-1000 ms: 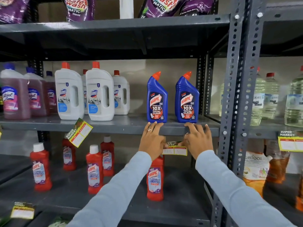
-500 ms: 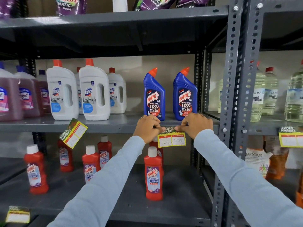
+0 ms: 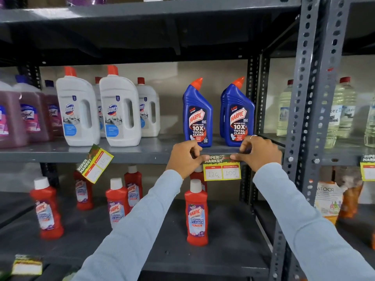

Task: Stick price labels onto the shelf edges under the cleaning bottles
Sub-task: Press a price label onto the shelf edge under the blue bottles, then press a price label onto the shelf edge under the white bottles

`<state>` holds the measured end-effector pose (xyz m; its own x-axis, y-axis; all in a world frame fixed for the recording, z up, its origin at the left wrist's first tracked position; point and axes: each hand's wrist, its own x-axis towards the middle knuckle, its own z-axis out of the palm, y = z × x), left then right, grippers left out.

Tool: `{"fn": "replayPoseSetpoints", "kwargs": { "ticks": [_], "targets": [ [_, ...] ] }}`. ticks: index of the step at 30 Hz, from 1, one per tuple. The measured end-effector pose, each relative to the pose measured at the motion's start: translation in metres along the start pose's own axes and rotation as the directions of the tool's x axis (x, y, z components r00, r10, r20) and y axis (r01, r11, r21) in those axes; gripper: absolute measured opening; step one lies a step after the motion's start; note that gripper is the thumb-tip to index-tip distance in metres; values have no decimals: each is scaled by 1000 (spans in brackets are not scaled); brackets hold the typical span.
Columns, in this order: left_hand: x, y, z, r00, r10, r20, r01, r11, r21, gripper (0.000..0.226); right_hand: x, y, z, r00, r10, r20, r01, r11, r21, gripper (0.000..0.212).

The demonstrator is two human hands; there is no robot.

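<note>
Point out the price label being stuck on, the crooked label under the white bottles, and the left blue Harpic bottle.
price label (image 3: pixel 222 172), head view, white price boxes
crooked label (image 3: pixel 95 163), head view, centre
left blue Harpic bottle (image 3: pixel 197 120), head view, front sticker

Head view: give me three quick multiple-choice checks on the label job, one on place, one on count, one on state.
1. The price label being pressed sits under:
A. white bottles
B. blue Harpic bottles
C. purple bottles

2. Price boxes on that label:
A. one
B. two
C. four

3. The label under the white Domex bottles:
A. straight
B. tilted
C. missing

Answers:
1 B, left hand and right hand pinch it on the shelf edge beneath them.
2 B, two side by side.
3 B, the tilted label hangs askew.
</note>
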<state>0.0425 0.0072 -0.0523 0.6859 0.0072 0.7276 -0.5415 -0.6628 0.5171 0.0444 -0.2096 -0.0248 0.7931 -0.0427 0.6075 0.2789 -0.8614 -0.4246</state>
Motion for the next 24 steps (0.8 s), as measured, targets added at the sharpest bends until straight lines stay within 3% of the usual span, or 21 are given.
{"fn": "replayPoseSetpoints", "kwargs": {
  "ticks": [3, 5, 7, 9, 12, 15, 18, 21, 24],
  "targets": [
    [-14, -11, -25, 996, 91, -19, -91, 995, 35, 21, -8, -3, -7, 999, 38, 10, -39, 993, 107, 22],
    [-33, -30, -50, 976, 187, -110, -173, 977, 124, 23, -20, -13, -4, 997, 19, -80, -14, 998, 57, 24],
    [-56, -53, -81, 937, 272, -220, -224, 949, 220, 24, -37, -40, 8, 980, -59, -187, 70, 996, 52, 29],
    [-75, -77, -115, 895, 308, -324, -219, 934, 282, 23, -54, -84, 26, 963, -189, -192, 218, 965, 148, 28],
    [-95, -112, -169, 827, 228, -513, -80, 952, 295, 31, -69, -164, 64, 929, -370, -1, 358, 899, 251, 29],
    [-107, -146, -218, 769, 3, -639, 194, 952, 238, 34, -71, -240, 101, 874, -440, 206, 392, 889, 239, 44],
    [-108, -183, -257, 832, -208, -514, 382, 887, 261, 36, -63, -309, 130, 840, -436, 323, 407, 900, 155, 54],
    [-94, -205, -277, 948, -138, -285, 268, 829, 490, 40, -49, -356, 152, 842, -353, 408, 383, 924, 7, 55],
    [-74, -205, -284, 987, -70, -141, 140, 798, 586, 48, -39, -375, 164, 851, -281, 444, 381, 912, -153, 36]
  ]
}}
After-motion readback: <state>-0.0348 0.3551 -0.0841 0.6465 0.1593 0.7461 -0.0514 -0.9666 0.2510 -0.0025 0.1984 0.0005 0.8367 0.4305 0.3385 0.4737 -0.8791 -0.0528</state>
